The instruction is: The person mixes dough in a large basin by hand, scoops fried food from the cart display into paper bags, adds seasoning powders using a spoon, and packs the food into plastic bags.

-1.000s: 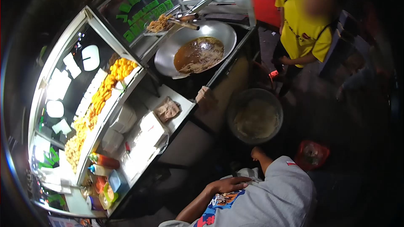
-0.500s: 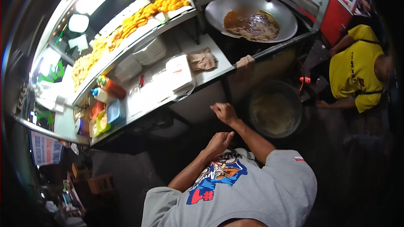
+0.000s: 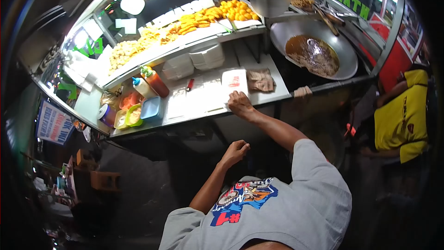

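Note:
My right hand [image 3: 241, 104] is at the counter's front edge, its fingers curled against the near side of a white takeaway box or stack of white paper [image 3: 234, 79] with red print. Whether anything is in those fingers is hidden. Lower down, my left hand [image 3: 234, 153] hovers in front of my chest with fingers bent inward and nothing visible in them. A crumpled brown cloth [image 3: 261, 80] lies just right of the white stack. To its left, sheets of white paper [image 3: 203, 93] and a small red-handled object [image 3: 190, 84] rest on the counter.
Sauce bottles [image 3: 155, 82] and small plastic tubs [image 3: 151, 108] stand at the counter's left end. Fried snacks [image 3: 189, 23] fill the lit shelf above. A wide wok [image 3: 347, 65] of dark oil sits at right. A person in a yellow shirt [image 3: 400, 118] is at far right.
My right hand has reached up and forward to the white stack at the counter edge. My left hand stays low before my chest. The view has shifted, showing the counter lower and further right.

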`<action>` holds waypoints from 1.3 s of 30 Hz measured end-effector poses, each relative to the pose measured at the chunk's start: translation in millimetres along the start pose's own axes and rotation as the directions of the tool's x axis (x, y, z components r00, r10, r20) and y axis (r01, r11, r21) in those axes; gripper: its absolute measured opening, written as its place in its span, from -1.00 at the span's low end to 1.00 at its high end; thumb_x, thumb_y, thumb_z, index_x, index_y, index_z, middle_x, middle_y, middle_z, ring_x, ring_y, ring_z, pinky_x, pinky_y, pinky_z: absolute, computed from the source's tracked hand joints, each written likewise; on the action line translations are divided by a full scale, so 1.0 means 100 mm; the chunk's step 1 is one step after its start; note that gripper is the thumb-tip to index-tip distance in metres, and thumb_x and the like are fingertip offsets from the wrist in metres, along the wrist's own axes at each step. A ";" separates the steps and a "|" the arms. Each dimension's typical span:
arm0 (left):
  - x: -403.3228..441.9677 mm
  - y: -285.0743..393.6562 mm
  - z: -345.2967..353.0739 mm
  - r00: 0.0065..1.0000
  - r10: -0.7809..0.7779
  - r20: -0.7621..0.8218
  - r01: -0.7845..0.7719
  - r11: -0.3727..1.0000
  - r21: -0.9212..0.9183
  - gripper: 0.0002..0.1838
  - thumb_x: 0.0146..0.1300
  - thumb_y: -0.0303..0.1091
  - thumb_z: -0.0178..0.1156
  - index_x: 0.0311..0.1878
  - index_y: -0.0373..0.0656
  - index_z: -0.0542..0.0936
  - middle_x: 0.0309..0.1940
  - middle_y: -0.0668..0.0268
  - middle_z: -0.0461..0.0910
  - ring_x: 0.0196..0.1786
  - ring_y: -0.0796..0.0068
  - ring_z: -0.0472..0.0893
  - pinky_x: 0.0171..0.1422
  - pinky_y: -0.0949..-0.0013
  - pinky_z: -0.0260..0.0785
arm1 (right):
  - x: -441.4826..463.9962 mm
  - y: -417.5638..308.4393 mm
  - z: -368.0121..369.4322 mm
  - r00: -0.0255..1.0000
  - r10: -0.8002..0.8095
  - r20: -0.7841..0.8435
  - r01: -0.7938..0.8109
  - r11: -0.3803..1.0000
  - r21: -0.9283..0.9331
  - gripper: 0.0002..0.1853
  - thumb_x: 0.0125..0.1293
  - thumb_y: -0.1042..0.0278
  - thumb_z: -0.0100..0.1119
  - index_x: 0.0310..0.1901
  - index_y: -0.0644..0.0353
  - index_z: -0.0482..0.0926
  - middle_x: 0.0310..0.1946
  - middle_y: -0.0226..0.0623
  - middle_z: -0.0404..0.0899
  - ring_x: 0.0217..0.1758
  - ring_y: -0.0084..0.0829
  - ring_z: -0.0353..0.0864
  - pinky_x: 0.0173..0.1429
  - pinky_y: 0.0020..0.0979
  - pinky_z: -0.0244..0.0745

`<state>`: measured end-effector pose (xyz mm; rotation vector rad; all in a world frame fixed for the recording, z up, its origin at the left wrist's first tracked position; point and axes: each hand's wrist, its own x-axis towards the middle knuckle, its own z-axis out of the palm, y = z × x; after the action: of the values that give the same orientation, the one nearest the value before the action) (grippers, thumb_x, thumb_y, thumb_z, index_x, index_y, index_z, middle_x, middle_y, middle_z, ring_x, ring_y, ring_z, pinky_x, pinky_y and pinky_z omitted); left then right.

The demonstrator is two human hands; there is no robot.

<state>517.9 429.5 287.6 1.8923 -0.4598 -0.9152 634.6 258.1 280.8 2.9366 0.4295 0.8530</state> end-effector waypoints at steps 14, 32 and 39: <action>0.99 0.00 -0.39 0.994 0.014 -0.112 -0.102 0.551 -0.829 -0.71 0.40 -0.09 0.09 -0.01 -0.07 0.48 -0.21 0.31 0.58 -0.29 0.47 0.60 -0.22 0.39 0.47 | 0.06 0.41 -0.02 0.977 0.113 0.182 -0.177 0.905 0.388 -0.92 0.02 0.40 0.16 -0.46 0.19 0.61 -0.49 -0.14 0.64 -0.30 -0.23 0.68 -0.18 -0.30 0.58; 1.29 0.06 -0.23 0.766 -0.275 -0.581 -0.239 0.717 -0.655 -0.41 0.23 -0.11 0.29 0.15 -0.23 0.26 -0.24 0.22 0.44 -0.54 0.53 0.46 -0.56 0.47 0.36 | -0.18 0.27 -0.15 0.997 -0.068 0.027 0.068 0.998 0.001 -0.87 0.03 0.37 0.15 -0.49 0.21 0.64 -0.43 -0.26 0.61 -0.24 -0.37 0.59 -0.17 -0.32 0.47; 1.40 0.11 -0.40 0.760 -0.262 -0.595 -0.153 0.818 -0.555 -0.50 0.27 -0.11 0.25 0.12 -0.13 0.30 -0.25 0.20 0.49 -0.46 0.46 0.54 -0.47 0.39 0.48 | -0.15 0.36 -0.13 0.992 -0.121 -0.044 0.123 0.992 0.028 -0.90 -0.01 0.41 0.13 -0.57 0.20 0.59 -0.56 -0.23 0.57 -0.36 -0.36 0.60 -0.33 -0.37 0.53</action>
<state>639.6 357.6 252.4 1.5102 0.2958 -0.3029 624.4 219.5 289.0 2.8881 0.6229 0.9023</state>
